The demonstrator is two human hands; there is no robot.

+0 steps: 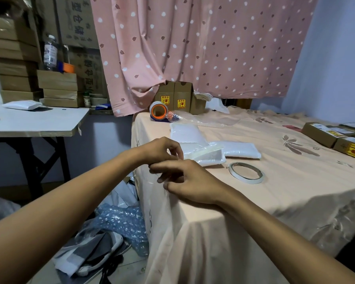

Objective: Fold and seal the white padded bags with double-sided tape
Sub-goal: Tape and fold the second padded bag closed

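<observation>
Several white padded bags lie on the peach cloth near the table's left corner: one folded bag (208, 155) nearest my hands, a flat stack (186, 133) behind it, another (241, 150) to the right. A thin roll of double-sided tape (246, 175) lies flat to the right of my hands. My left hand (162, 149) and my right hand (190, 181) meet over the table corner, fingers curled, pinching something small and pale between them; I cannot make out what it is.
A packing-tape dispenser with an orange core (159, 112) stands at the table's far left by cardboard boxes (176, 100). More boxes (334, 137) sit at the right edge. A white side table (35, 121) is to the left; bubble wrap (121, 222) lies on the floor.
</observation>
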